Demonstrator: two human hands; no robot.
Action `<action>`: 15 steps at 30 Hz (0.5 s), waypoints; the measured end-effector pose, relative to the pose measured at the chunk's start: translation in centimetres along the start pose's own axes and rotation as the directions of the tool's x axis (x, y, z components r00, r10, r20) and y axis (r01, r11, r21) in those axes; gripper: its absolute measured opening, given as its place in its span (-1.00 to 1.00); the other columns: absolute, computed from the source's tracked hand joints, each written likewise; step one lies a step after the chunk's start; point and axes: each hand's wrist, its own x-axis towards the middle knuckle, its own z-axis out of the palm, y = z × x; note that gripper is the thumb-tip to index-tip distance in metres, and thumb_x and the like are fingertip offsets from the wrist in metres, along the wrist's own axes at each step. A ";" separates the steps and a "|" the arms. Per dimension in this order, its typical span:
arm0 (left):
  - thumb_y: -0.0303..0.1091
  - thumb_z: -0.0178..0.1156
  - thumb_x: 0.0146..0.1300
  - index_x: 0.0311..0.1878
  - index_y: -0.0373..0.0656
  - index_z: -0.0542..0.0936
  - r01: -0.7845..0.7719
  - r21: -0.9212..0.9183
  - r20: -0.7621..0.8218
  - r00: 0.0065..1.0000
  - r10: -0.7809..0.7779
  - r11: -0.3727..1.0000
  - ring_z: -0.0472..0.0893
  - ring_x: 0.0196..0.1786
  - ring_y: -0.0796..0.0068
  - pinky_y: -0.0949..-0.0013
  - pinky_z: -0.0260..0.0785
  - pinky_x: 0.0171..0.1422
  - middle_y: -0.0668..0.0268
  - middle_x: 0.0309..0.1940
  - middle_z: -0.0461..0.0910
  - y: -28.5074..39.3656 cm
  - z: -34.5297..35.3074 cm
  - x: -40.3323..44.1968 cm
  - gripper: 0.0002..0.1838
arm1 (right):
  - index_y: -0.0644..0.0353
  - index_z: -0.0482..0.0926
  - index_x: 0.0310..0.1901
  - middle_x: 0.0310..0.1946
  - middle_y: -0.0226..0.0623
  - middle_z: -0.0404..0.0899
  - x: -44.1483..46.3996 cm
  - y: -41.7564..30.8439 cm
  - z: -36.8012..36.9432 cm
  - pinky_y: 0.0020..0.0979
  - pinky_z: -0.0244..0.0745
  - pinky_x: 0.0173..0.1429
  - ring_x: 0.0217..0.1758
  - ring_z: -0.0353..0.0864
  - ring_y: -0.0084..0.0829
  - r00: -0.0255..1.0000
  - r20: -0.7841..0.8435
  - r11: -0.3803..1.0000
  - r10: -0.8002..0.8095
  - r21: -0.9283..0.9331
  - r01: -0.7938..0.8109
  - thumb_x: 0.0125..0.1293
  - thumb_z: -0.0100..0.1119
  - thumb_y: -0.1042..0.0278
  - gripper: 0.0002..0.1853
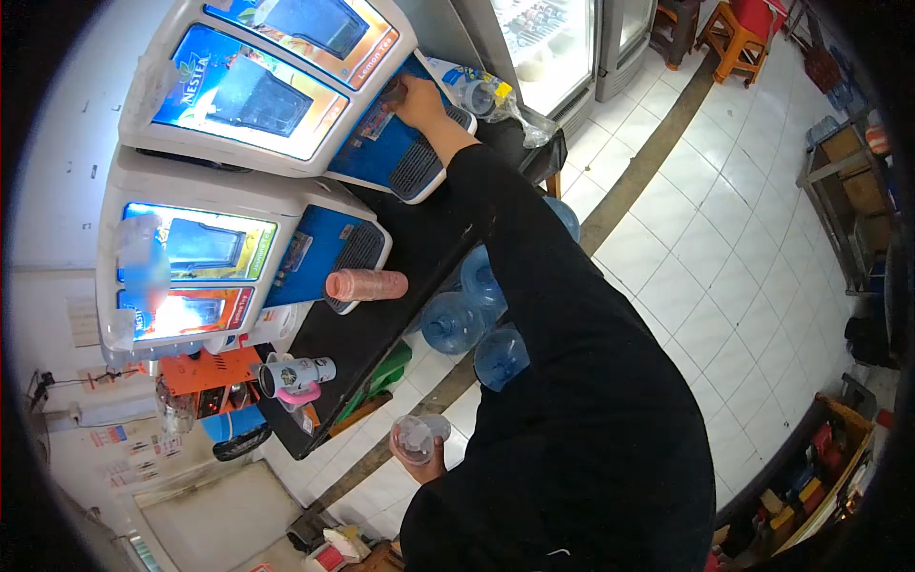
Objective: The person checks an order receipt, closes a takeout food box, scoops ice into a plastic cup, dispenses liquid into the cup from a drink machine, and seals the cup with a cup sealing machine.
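My right hand point(416, 103) reaches into the dispensing bay of the upper drink dispenser point(334, 124). Its fingers are closed at a small dark brownish thing point(392, 92), too hidden to name. Below that hand lies the dispenser's black drip grille point(419, 164). Down near my body, my left hand point(424, 465) is wrapped around a clear plastic cup point(419, 439). A pink tumbler point(370, 284) stands by the drip tray of the second dispenser point(286, 243). On the same black counter point(410, 232) is a pale patterned mug with a pink handle point(300, 376).
Several blue water jugs point(450, 322) stand on the floor beside the counter, close to my arm. Clear plastic packaging point(486, 95) lies at the counter's far end. Beyond are a lit display fridge point(548, 48) and an orange stool point(739, 43). A crate of packets point(810, 486) is at the lower right.
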 end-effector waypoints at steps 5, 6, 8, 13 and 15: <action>-0.02 0.64 -0.04 0.46 -0.21 0.25 -0.024 0.028 0.028 0.999 0.024 0.999 0.37 0.42 0.13 0.04 0.22 0.52 0.10 0.36 0.32 -1.0 -0.3 0.4 0.08 | 0.20 0.67 -0.02 -0.17 -0.02 0.76 0.0 0.2 0.2 -0.12 0.61 0.09 -0.04 0.75 0.01 1.000 0.011 1.000 0.019 0.006 -0.019 -0.10 0.67 0.19 -0.42; -0.03 0.65 -0.04 0.47 -0.22 0.25 -0.030 0.032 0.036 0.999 0.029 0.999 0.38 0.42 0.13 0.04 0.22 0.51 0.09 0.36 0.32 -0.8 -0.3 0.5 0.08 | 0.20 0.67 -0.02 -0.17 -0.01 0.76 0.0 0.1 0.2 -0.12 0.61 0.10 -0.04 0.75 0.01 1.000 0.001 1.000 0.010 0.006 -0.010 -0.10 0.67 0.19 -0.42; -0.04 0.65 -0.04 0.47 -0.22 0.24 -0.042 0.036 0.050 0.998 0.041 0.998 0.39 0.41 0.12 0.03 0.23 0.51 0.08 0.36 0.33 -0.4 -0.2 0.8 0.08 | 0.24 0.68 -0.06 -0.18 0.03 0.75 0.0 -0.1 0.2 -0.10 0.62 0.08 -0.05 0.74 0.04 0.999 -0.001 0.999 0.040 0.022 -0.040 -0.09 0.64 0.21 -0.46; -0.04 0.66 -0.06 0.48 -0.23 0.19 -0.019 0.005 0.057 0.998 0.019 1.000 0.41 0.40 0.09 0.02 0.25 0.51 0.03 0.35 0.36 0.8 0.4 1.5 0.13 | 0.25 0.69 -0.05 -0.15 0.05 0.74 0.0 -0.3 0.0 -0.07 0.63 0.10 -0.03 0.73 0.07 0.998 0.026 0.998 0.065 -0.010 -0.064 -0.08 0.63 0.21 -0.47; -0.04 0.66 -0.07 0.48 -0.23 0.19 -0.022 0.015 0.069 0.997 0.021 1.000 0.40 0.41 0.08 0.02 0.25 0.51 0.02 0.35 0.36 1.0 0.4 1.8 0.14 | 0.24 0.69 -0.04 -0.14 0.04 0.74 0.1 -0.3 0.0 -0.06 0.62 0.10 -0.02 0.73 0.06 0.999 0.015 0.999 0.048 -0.021 -0.047 -0.08 0.63 0.21 -0.46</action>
